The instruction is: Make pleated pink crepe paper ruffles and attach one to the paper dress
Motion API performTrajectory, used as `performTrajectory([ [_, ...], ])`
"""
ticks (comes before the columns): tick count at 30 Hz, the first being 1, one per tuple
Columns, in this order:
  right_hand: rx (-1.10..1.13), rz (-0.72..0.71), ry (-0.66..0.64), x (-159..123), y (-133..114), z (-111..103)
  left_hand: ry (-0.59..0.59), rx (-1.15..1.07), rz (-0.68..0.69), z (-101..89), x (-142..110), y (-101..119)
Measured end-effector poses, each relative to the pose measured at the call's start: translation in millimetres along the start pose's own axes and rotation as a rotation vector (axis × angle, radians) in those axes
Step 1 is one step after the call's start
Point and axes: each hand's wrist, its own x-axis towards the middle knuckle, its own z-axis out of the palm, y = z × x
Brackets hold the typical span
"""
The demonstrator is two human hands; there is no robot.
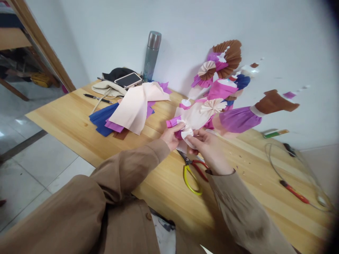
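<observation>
My left hand (171, 137) has its thumb and fingers closed on a gathered bundle of magenta and pale pink crepe paper (194, 116) above the table. A white strip (187, 138), paper or tape, runs at the gathered waist. The fingers of my right hand (210, 150) pinch that strip's loose side, and some fingertips are hidden behind it. Scissors (188, 163) with one yellow and one red handle lie just below my hands, partly covered by the right one. Close by on the right stands a purple and brown crepe-paper dress (239, 118).
Behind my hands, more paper decorations (221, 86) lean toward the wall. Crepe-paper sheets (132, 106), a pen (97, 98), a phone (128, 80) and a steel flask (152, 56) occupy the left. A red-handled corded tool (293, 192) and a green-and-orange stick (275, 133) lie right on the table (79, 127).
</observation>
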Motion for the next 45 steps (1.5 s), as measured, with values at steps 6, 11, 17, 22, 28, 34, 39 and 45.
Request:
performTrajectory([
  [6, -0.168, -0.196, 0.109, 1.6, -0.4, 0.0, 0.039, -0.098, 0.052, 5.9, 0.3, -0.9],
  [11, -0.341, -0.382, 0.34, 9.0, 5.3, 2.1, 0.025, -0.115, 0.042, 8.9, -1.7, 0.4],
  [17, -0.463, -0.483, 0.431, 8.6, 10.7, 10.5, 0.049, -0.12, 0.034, 7.5, -0.3, -1.1],
  [22, -0.682, -0.624, 0.432, 5.5, 12.6, 15.1, 0.046, -0.115, 0.004, 6.0, 0.1, -2.2],
  [28, -0.281, -0.389, 0.367, 9.0, 10.6, 10.0, 0.05, -0.127, 0.035, 7.6, 1.7, -1.6],
  [34, -0.11, -0.26, 0.302, 13.0, 11.2, 5.2, 0.046, -0.108, 0.038, 6.4, 3.9, -2.1],
  [39, -0.175, -0.264, 0.323, 11.7, 9.6, 3.1, 0.037, -0.105, 0.035, 7.3, 2.6, -1.2],
  [45, -0.511, -0.442, 0.438, 10.9, 17.1, 0.7, 0.033, -0.11, 0.037, 8.0, 2.6, -0.7],
])
